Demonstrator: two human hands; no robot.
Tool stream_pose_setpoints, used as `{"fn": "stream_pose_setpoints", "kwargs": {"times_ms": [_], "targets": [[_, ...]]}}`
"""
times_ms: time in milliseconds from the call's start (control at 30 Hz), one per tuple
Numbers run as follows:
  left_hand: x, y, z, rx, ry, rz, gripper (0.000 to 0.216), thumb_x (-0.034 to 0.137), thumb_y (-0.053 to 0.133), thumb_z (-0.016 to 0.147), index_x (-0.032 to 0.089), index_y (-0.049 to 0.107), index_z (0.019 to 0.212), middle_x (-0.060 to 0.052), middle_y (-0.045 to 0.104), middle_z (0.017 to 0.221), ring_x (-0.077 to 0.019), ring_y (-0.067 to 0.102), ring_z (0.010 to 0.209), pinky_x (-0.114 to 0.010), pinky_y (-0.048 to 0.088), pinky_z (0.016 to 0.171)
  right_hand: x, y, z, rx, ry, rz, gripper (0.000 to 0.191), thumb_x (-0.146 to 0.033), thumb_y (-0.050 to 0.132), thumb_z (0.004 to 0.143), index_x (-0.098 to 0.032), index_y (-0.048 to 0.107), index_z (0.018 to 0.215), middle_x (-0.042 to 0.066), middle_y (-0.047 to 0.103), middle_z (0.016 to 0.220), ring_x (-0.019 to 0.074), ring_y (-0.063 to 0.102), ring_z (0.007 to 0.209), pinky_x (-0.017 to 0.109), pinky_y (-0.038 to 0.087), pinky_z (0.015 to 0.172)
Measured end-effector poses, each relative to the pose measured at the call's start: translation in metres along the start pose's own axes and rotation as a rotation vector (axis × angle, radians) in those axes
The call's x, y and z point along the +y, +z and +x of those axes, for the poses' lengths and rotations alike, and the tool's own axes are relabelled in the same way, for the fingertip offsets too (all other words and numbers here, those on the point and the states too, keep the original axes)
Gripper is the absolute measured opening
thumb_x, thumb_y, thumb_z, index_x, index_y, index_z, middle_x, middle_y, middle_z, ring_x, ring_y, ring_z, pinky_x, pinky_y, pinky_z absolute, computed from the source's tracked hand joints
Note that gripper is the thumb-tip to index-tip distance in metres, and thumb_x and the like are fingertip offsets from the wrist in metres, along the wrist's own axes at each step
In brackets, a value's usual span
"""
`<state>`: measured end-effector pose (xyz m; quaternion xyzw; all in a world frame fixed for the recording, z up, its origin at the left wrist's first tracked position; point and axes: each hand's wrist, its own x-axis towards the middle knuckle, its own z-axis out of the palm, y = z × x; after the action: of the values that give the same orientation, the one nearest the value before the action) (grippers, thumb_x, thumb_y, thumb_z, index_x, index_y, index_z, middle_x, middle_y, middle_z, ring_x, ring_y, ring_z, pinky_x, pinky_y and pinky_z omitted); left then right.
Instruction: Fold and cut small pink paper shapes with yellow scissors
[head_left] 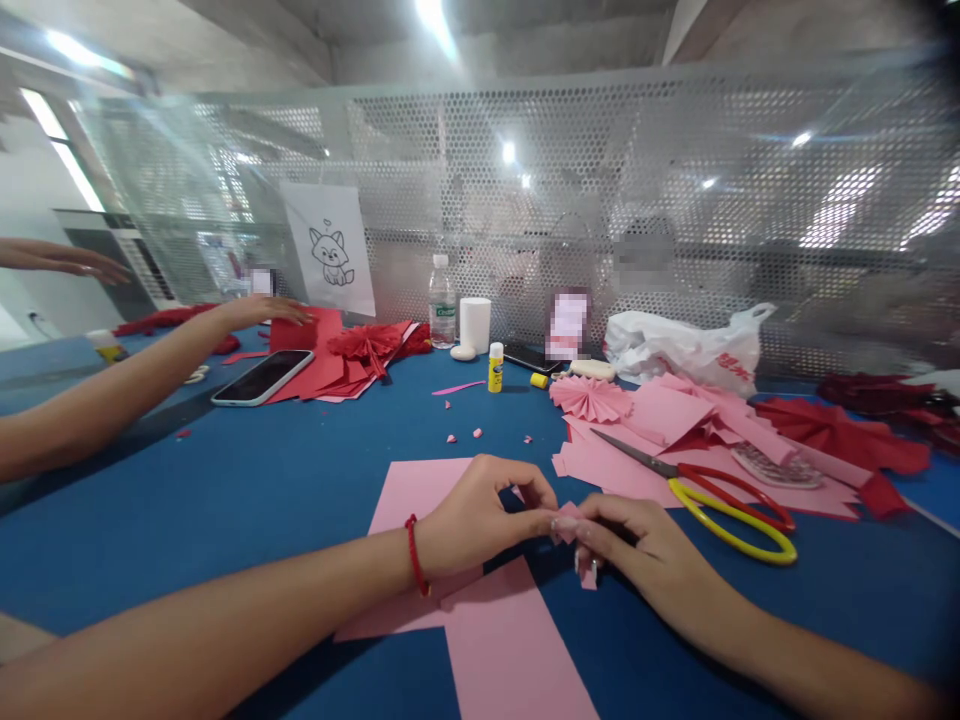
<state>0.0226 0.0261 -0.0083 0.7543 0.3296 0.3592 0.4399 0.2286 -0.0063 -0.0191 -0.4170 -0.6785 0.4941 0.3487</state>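
Note:
Between my two hands, over the blue table, is a small folded piece of pink paper [570, 522]. My left hand [491, 515], with a red cord bracelet at the wrist, pinches it between thumb and fingers. My right hand [637, 550] is closed on its other side, and a bit of the pink paper pokes out below those fingers. A pink sheet [412, 488] lies flat under my left hand, partly covered. Another pink strip [517, 640] slants toward me below it. Several tiny pink scraps [478, 433] are scattered beyond my hands.
Scissors [720, 505] with red and yellow handles rest on pink paper pieces [675, 420] at right. A glue stick [496, 370], its yellow cap [538, 381], and a bottle [442, 310] stand ahead. Another person's arm [135, 375] reaches over a phone [262, 378] and red paper [307, 365] at left.

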Motion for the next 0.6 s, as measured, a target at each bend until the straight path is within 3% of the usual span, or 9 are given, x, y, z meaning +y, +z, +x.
{"fn": "stream_pose_setpoints", "kwargs": {"times_ms": [600], "targets": [[-0.0033,-0.0005,0.0011,-0.011,-0.006,-0.033,0.037,0.048,0.082,0.079,0.014,0.073,0.070,-0.005,0.074,0.069,-0.0162,0.064,0.066,-0.025,0.050,0.066,0.0023,-0.0010,-0.0011,-0.010,-0.030,-0.011,0.041,-0.056,0.064,0.093,-0.018,0.067,0.078,0.001,0.067,0.066,0.0156,0.065,0.061,0.027,0.052,0.065]]}}
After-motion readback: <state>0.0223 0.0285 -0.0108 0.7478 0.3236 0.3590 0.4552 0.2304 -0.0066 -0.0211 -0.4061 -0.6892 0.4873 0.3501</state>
